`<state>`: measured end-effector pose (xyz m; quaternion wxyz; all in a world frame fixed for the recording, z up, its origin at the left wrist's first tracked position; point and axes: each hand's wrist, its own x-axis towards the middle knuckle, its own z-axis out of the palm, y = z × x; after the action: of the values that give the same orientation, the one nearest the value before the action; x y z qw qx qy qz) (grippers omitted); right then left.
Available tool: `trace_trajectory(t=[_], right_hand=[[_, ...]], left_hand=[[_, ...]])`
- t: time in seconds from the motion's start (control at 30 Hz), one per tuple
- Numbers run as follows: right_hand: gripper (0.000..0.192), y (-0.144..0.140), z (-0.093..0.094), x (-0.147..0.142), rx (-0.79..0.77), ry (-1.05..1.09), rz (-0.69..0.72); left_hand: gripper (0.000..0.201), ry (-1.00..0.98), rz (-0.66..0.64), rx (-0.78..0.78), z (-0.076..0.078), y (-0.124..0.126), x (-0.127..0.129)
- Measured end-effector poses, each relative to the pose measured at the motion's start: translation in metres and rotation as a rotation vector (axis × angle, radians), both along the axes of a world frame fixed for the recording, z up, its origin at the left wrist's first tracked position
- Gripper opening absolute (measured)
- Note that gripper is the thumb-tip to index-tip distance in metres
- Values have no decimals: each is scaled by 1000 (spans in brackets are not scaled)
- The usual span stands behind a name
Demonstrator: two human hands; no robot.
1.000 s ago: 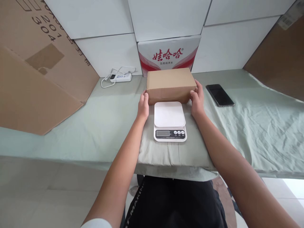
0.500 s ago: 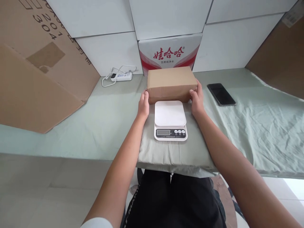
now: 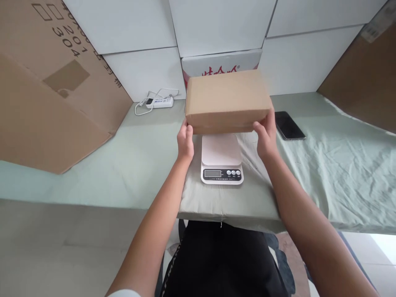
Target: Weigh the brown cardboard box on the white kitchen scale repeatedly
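Observation:
A closed brown cardboard box is held up between my two hands, tilted a little, over the back part of a white digital scale. My left hand grips its left end with the thumb on the near face. At the opposite end, my right hand is closed around the lower right corner. The box covers the rear edge of the scale's platform. Nothing shows on the scale's dark display, which has several round buttons beside it.
A black phone lies right of my right hand. Further left, a white power strip with a cable rests by the wall. A large carton stands at left, another at right. Behind the box is a white-and-red printed carton.
The cardboard box has risen off the table and come closer, so its back edge now covers more of the printed carton. Both hands moved with it, and the scale stayed put.

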<state>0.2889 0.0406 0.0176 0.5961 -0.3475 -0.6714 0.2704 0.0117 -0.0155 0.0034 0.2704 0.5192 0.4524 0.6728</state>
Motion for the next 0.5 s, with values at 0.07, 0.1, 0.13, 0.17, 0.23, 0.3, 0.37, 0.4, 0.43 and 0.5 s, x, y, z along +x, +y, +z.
trace_trajectory(t=[0.07, 0.1, 0.13, 0.17, 0.23, 0.3, 0.37, 0.4, 0.43, 0.5], right_hand=[[101, -21, -1, 8, 9, -7, -21], [102, -31, -4, 12, 13, -7, -35], [103, -40, -8, 16, 18, -6, -49], [103, -48, -13, 19, 23, -4, -64], [106, -60, -23, 24, 25, -4, -94], [111, -68, -30, 25, 14, -9, -110], [113, -71, -35, 25, -1, -25, -103], [112, -72, -37, 24, -6, -32, -96], [111, -72, -38, 23, -9, -38, -90], [107, -72, -40, 21, -10, -43, -85]], left_hand=[[84, -2, 7, -6, 1, -23, 5], [81, -11, 5, -10, 0, -35, 9], [79, -24, 0, -12, -1, -47, 12], [77, -37, -8, -13, -3, -58, 16], [74, -53, -20, -13, -6, -75, 22], [73, -51, -17, -22, -8, -85, 26], [72, -42, 2, -53, -9, -89, 28], [73, -38, 15, -74, -9, -89, 28], [73, -35, 26, -94, -10, -89, 27], [74, -30, 42, -126, -11, -88, 27]])
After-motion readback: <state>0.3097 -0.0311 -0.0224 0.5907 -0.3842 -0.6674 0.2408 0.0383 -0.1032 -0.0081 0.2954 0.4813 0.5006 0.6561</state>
